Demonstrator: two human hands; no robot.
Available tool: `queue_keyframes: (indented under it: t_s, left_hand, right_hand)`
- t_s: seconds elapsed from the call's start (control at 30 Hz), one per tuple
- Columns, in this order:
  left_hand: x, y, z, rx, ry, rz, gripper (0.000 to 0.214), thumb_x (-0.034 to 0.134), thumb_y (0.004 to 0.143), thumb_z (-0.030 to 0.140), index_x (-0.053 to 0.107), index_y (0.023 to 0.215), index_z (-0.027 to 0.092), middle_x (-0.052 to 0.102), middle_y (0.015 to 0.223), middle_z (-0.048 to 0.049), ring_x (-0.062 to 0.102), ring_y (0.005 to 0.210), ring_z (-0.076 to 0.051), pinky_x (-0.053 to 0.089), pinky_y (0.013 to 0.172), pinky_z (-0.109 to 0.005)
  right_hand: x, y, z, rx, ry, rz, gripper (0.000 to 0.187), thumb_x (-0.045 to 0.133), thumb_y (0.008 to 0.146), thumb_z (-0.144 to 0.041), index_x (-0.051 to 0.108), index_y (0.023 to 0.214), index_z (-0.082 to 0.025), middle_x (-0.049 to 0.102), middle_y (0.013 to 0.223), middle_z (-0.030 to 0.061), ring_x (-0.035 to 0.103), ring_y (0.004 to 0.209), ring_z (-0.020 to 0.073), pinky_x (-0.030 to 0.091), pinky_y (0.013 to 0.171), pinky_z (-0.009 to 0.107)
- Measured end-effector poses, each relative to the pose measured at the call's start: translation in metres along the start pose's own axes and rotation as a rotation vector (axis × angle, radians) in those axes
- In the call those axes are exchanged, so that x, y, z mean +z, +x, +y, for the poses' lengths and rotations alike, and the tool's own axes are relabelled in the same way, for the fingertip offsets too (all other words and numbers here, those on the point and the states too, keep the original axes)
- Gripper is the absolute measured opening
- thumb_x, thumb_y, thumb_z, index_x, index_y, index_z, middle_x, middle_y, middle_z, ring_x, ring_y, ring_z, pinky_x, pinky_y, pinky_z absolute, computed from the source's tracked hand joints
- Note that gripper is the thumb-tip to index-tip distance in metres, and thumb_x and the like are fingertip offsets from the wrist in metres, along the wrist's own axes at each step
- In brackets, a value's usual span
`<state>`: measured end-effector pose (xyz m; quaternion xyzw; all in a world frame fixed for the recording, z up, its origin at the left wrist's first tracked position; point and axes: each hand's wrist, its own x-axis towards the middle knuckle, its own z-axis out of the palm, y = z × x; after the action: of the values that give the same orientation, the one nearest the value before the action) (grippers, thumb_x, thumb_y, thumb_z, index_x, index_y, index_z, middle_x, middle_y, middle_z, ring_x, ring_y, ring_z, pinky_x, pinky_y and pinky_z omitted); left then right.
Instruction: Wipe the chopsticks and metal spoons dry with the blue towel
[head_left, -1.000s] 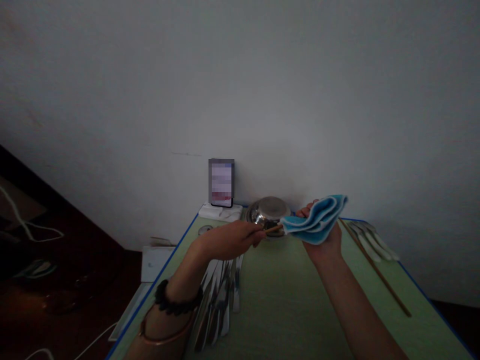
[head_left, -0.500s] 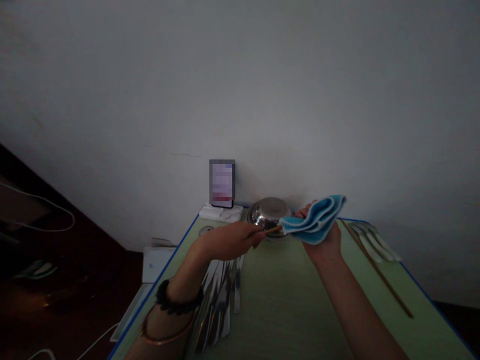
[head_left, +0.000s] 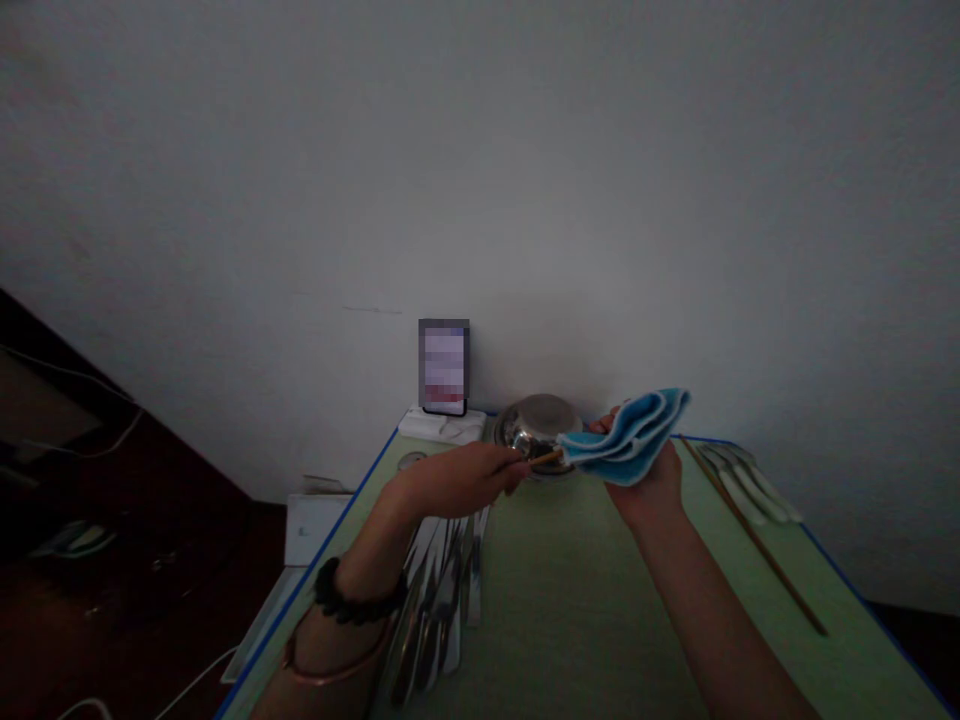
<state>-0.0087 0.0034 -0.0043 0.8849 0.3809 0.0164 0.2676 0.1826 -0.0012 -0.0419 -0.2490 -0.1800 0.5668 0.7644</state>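
My left hand [head_left: 469, 477] is closed on the near end of a thin brown wooden chopstick [head_left: 546, 458]. The other part of the chopstick goes into a folded blue cloth [head_left: 626, 440] with pale edges. That cloth is gripped in my right hand [head_left: 649, 490], whose fingers are partly hidden behind it. Both hands are raised above the green table, in front of an upturned shiny metal bowl [head_left: 541, 420]. Below my left forearm lies a bunch of metal cutlery [head_left: 442, 590], partly covered by the arm.
A phone [head_left: 445, 368] stands upright on a white base [head_left: 442, 427] against the wall. On the right, a long brown chopstick [head_left: 757, 540] lies beside several white-handled utensils [head_left: 750, 485]. An open white box [head_left: 315, 530] is left of the green table [head_left: 570, 630].
Hardly anything differs. The cloth has shifted very slightly in my right hand, while the chopstick and my left hand stay in place.
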Motion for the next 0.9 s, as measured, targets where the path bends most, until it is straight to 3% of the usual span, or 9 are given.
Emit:
queue_keyframes:
  t_s: [0.23, 0.47, 0.63, 0.77, 0.9]
  left_hand:
    - [0.001, 0.001, -0.003, -0.007, 0.001, 0.004, 0.037, 0.030, 0.090, 0.037, 0.059, 0.086, 0.015, 0.059, 0.073, -0.0026, 0.052, 0.064, -0.014, 0.037, 0.058, -0.024]
    - [0.001, 0.001, -0.002, -0.014, -0.001, -0.010, 0.038, 0.028, 0.090, 0.036, 0.058, 0.084, 0.014, 0.058, 0.072, -0.0034, 0.052, 0.064, -0.014, 0.037, 0.058, -0.025]
    - [0.002, 0.002, -0.004, -0.012, -0.003, 0.002, 0.039, 0.028, 0.090, 0.038, 0.058, 0.081, 0.014, 0.058, 0.071, -0.0027, 0.052, 0.064, -0.014, 0.037, 0.057, -0.024]
    - [0.001, 0.001, -0.014, -0.015, -0.011, 0.040, 0.040, 0.028, 0.090, 0.039, 0.058, 0.080, 0.015, 0.059, 0.071, -0.0025, 0.052, 0.064, -0.013, 0.037, 0.058, -0.024]
    - [-0.007, -0.003, -0.024, -0.025, -0.008, 0.139, 0.040, 0.030, 0.089, 0.044, 0.057, 0.081, 0.015, 0.057, 0.072, -0.0017, 0.051, 0.065, -0.013, 0.037, 0.058, -0.024]
  right_hand:
    - [-0.001, 0.001, 0.003, 0.045, -0.052, 0.080, 0.022, 0.047, 0.071, -0.023, 0.048, 0.050, -0.018, 0.053, 0.045, -0.0029, 0.052, 0.044, 0.0103, 0.044, 0.047, 0.024]
    - [-0.003, 0.001, 0.003, 0.051, -0.073, 0.065, 0.023, 0.048, 0.073, -0.026, 0.048, 0.052, -0.018, 0.052, 0.046, -0.0034, 0.051, 0.044, 0.0098, 0.043, 0.047, 0.024]
    - [-0.005, 0.004, 0.005, 0.047, -0.102, 0.122, 0.023, 0.050, 0.076, -0.028, 0.051, 0.055, -0.019, 0.054, 0.048, -0.0050, 0.052, 0.046, 0.0100, 0.047, 0.050, 0.025]
    - [-0.008, 0.010, 0.002, 0.071, -0.115, 0.116, 0.014, 0.054, 0.078, -0.030, 0.061, 0.073, -0.020, 0.067, 0.070, -0.0028, 0.062, 0.066, 0.0103, 0.052, 0.063, 0.023]
    - [-0.016, 0.016, -0.007, 0.159, -0.244, -0.068, 0.023, 0.057, 0.078, -0.036, 0.064, 0.092, -0.019, 0.068, 0.097, 0.0035, 0.062, 0.090, 0.0156, 0.051, 0.076, 0.030]
